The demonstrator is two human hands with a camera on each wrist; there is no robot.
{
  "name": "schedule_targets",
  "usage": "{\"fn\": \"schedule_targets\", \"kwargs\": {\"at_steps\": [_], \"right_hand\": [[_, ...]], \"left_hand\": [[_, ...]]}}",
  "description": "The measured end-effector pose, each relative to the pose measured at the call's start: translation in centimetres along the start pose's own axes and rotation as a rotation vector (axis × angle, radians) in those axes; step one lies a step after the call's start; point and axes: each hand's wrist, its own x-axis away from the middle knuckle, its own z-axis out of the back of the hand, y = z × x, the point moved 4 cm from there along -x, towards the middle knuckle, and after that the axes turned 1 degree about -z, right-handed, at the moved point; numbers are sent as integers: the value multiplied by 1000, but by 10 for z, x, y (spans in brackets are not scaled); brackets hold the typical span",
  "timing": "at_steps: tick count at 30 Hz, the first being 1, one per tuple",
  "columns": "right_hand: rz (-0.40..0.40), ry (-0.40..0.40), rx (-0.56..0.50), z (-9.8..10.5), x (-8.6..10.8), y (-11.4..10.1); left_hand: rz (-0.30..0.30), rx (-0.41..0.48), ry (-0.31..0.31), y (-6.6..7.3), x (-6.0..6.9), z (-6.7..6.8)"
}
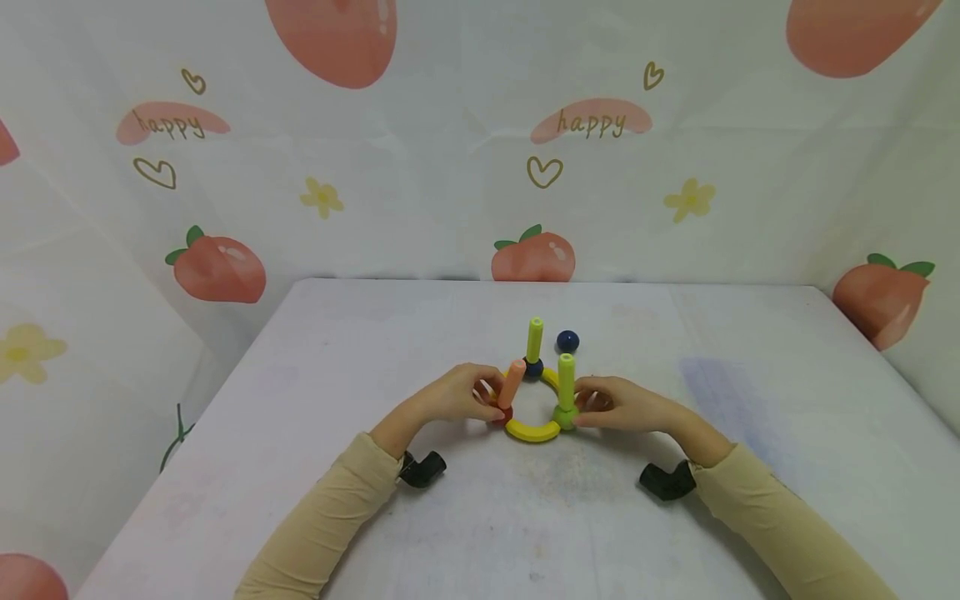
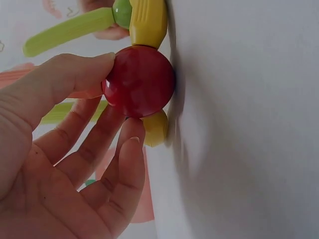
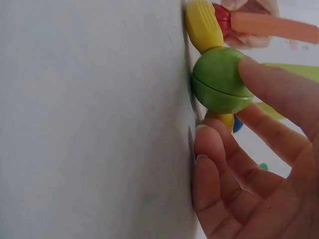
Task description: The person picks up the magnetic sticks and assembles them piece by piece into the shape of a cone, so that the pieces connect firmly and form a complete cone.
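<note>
Curved yellow rods [image 1: 532,432] and balls form a ring lying on the table. My left hand [image 1: 461,393] pinches the red ball [image 2: 139,82] at the ring's left between thumb and fingers. A leaning orange rod [image 1: 512,383] rises from that ball. On the right side, my right hand [image 1: 626,404] holds the green ball [image 3: 219,82], thumb on top and fingers behind it. An upright lime-green rod [image 1: 566,385] stands on the green ball. At the ring's back, a second lime-green rod [image 1: 535,340] stands on a dark blue ball [image 1: 533,370].
A loose dark blue ball [image 1: 567,341] sits behind the ring, to the right of the back rod. The white table [image 1: 300,358] meets a fruit-printed cloth [image 1: 420,192] at its far edge. Black devices [image 1: 666,482] are worn at both wrists.
</note>
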Motion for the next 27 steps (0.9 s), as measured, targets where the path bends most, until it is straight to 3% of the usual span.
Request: {"fn": "schedule_targets", "kwargs": {"at_steps": [14, 27], "right_hand": [[-1, 83, 43, -9, -7, -10], [43, 59, 72, -11, -14, -16]], "left_hand": [[39, -33, 64, -16, 3, 10], [102, -60, 83, -21, 5, 14]]}}
